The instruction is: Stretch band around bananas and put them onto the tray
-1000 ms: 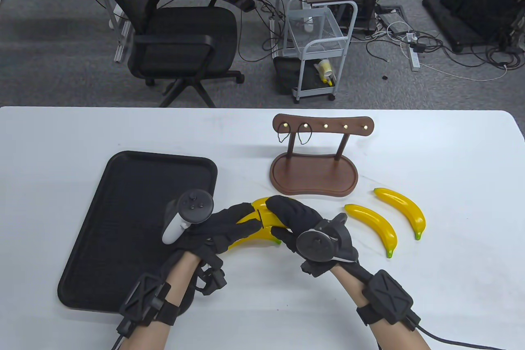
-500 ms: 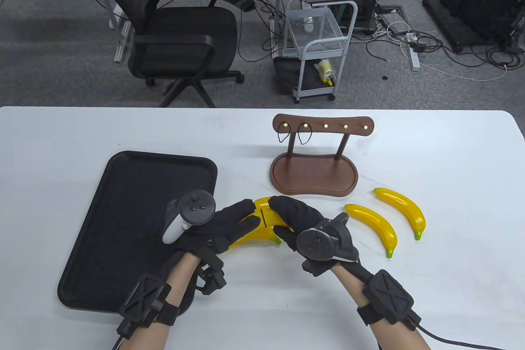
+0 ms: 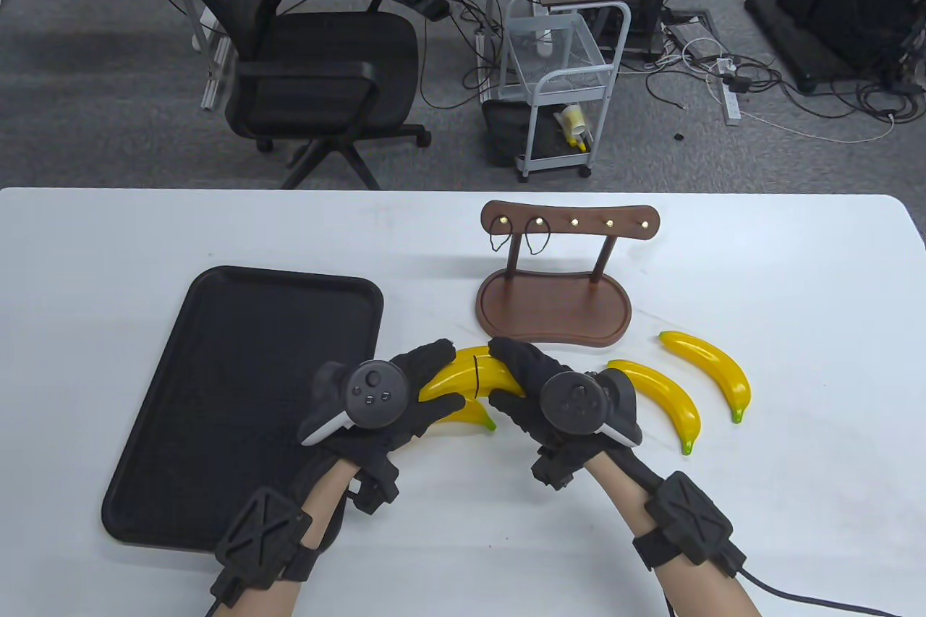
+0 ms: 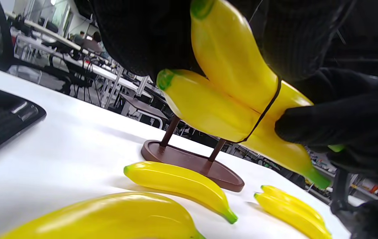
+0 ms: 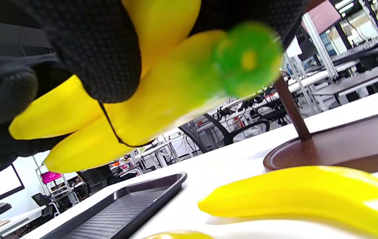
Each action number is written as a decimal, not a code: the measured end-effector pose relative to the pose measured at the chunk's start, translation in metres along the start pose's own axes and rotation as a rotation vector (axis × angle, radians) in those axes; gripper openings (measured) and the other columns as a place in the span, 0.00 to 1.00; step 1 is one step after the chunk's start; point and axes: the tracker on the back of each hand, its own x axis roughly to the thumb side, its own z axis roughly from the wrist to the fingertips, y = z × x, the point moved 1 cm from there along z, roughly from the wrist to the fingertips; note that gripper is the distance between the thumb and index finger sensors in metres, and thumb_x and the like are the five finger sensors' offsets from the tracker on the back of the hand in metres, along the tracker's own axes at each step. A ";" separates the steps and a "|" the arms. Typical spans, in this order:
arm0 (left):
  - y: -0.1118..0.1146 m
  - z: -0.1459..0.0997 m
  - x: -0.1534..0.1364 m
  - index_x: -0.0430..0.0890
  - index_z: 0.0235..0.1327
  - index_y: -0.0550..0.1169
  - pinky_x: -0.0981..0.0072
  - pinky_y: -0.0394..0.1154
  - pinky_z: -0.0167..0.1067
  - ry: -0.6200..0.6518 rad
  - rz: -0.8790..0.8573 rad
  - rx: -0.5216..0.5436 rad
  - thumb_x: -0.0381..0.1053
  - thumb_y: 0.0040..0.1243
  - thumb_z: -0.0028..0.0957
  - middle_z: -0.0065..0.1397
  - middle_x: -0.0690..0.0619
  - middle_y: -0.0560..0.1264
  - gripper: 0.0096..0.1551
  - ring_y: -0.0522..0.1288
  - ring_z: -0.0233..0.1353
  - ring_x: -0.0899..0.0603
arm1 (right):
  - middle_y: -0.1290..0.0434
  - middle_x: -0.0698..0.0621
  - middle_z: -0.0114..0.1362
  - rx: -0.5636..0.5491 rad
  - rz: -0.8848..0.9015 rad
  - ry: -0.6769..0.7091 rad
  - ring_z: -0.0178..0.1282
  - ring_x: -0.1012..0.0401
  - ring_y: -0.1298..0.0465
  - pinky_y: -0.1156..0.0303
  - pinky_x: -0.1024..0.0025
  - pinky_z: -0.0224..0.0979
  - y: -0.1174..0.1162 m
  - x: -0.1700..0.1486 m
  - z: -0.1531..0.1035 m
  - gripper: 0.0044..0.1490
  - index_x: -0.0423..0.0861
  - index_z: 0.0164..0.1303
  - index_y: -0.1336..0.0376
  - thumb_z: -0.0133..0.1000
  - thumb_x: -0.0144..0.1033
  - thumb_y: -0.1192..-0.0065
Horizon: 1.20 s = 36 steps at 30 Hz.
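Two yellow bananas (image 3: pixel 465 369) are bound together by a thin black band (image 3: pixel 477 377) and held a little above the table. My left hand (image 3: pixel 445 377) grips the bundle's left end. My right hand (image 3: pixel 498 372) grips its right end, fingers over the top and thumb below. The left wrist view shows the band (image 4: pixel 269 105) crossing both bananas (image 4: pixel 222 96) at mid-length. The black tray (image 3: pixel 217 356) lies just left of my hands and holds nothing.
Two loose bananas (image 3: pixel 660 393) (image 3: pixel 712 369) lie to the right. More bananas (image 4: pixel 179 182) lie on the table under my hands. The brown wooden stand (image 3: pixel 553 302) behind them has two black bands (image 3: pixel 537 235) on its pegs.
Both hands have rolled so that the trackers face upward. The bundle has turned with them, and the band now shows across the top banana. The left hand has shifted slightly right.
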 end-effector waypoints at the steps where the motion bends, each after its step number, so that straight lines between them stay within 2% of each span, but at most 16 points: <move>1: 0.001 0.000 0.002 0.53 0.82 0.61 0.47 0.70 0.75 -0.001 0.029 0.001 0.64 0.61 0.59 0.84 0.51 0.68 0.41 0.76 0.77 0.40 | 0.29 0.41 0.74 0.003 0.012 -0.002 0.68 0.47 0.23 0.24 0.52 0.65 0.000 0.000 0.000 0.46 0.39 0.77 0.43 0.53 0.41 0.25; 6: 0.004 0.000 0.007 0.52 0.82 0.61 0.48 0.72 0.75 -0.003 0.116 0.010 0.62 0.64 0.58 0.82 0.53 0.70 0.41 0.78 0.75 0.41 | 0.29 0.40 0.74 0.016 0.013 0.003 0.68 0.47 0.22 0.24 0.52 0.65 -0.003 0.003 0.000 0.46 0.38 0.77 0.42 0.53 0.41 0.25; 11: 0.006 0.000 0.008 0.51 0.81 0.62 0.48 0.72 0.75 -0.009 0.132 0.015 0.60 0.64 0.60 0.80 0.53 0.71 0.40 0.78 0.75 0.42 | 0.30 0.41 0.74 0.034 0.024 0.003 0.68 0.47 0.23 0.25 0.52 0.65 -0.006 0.002 0.000 0.46 0.39 0.78 0.43 0.53 0.42 0.26; 19: 0.002 0.000 0.001 0.49 0.80 0.64 0.50 0.72 0.75 -0.040 0.160 0.059 0.59 0.65 0.61 0.79 0.52 0.73 0.39 0.79 0.74 0.43 | 0.36 0.40 0.80 0.057 0.149 -0.021 0.74 0.43 0.29 0.29 0.47 0.69 -0.007 -0.006 0.000 0.46 0.40 0.82 0.48 0.59 0.48 0.36; 24: -0.001 0.000 -0.014 0.48 0.80 0.64 0.49 0.72 0.74 -0.100 0.145 0.073 0.59 0.65 0.61 0.79 0.51 0.74 0.39 0.79 0.74 0.43 | 0.38 0.39 0.81 0.049 0.238 -0.049 0.76 0.42 0.30 0.30 0.45 0.70 -0.002 -0.015 0.001 0.47 0.40 0.82 0.49 0.60 0.52 0.39; 36: -0.024 -0.007 -0.063 0.47 0.80 0.64 0.49 0.72 0.74 -0.288 0.119 0.159 0.58 0.65 0.61 0.79 0.50 0.74 0.38 0.79 0.73 0.42 | 0.38 0.40 0.82 0.002 0.295 -0.121 0.76 0.42 0.31 0.31 0.46 0.70 0.013 -0.042 0.001 0.46 0.41 0.83 0.49 0.60 0.52 0.40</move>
